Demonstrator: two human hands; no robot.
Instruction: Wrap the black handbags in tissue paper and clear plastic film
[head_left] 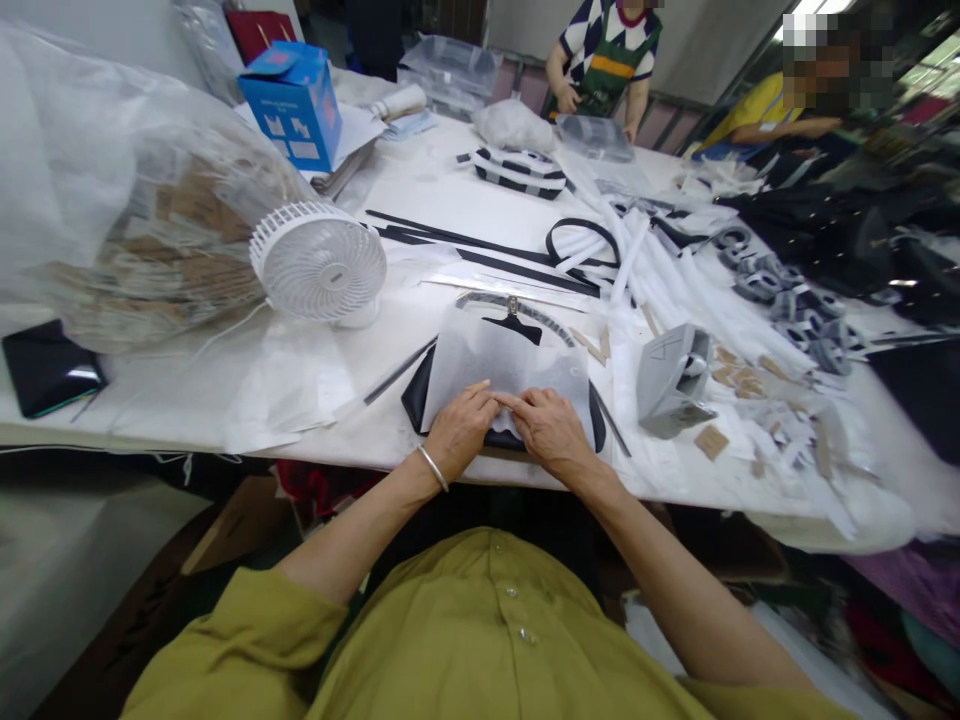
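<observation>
With the clock centred on the black bag (417, 393) and 12 o'clock pointing straight away from the person, the bag lies at the near edge of the white surface (431, 190), its long axis running roughly from 9 to 3 o'clock. A pale sheet (472, 348) covers most of it, leaving dark corners showing at either end. The arched handle (558, 326) points to 12 o'clock, and so does a black tab (517, 325) with a metal clasp (513, 306) at its tip. The left hand (461, 425) rests on the sheet's near part, fingers loosely bent and aimed at about 1 o'clock; the right hand (553, 425) mirrors it, aimed at about 11, and their fingertips meet in the middle. The thumbs are mostly hidden, so I cannot tell whether either hand pinches the sheet. A white fan (322, 268) stands at about 10 o'clock, a grey holder (670, 382) near the bag at 3, and black straps (517, 266) lie beyond the handle at 12, with a striped pouch (517, 173) farther out.
</observation>
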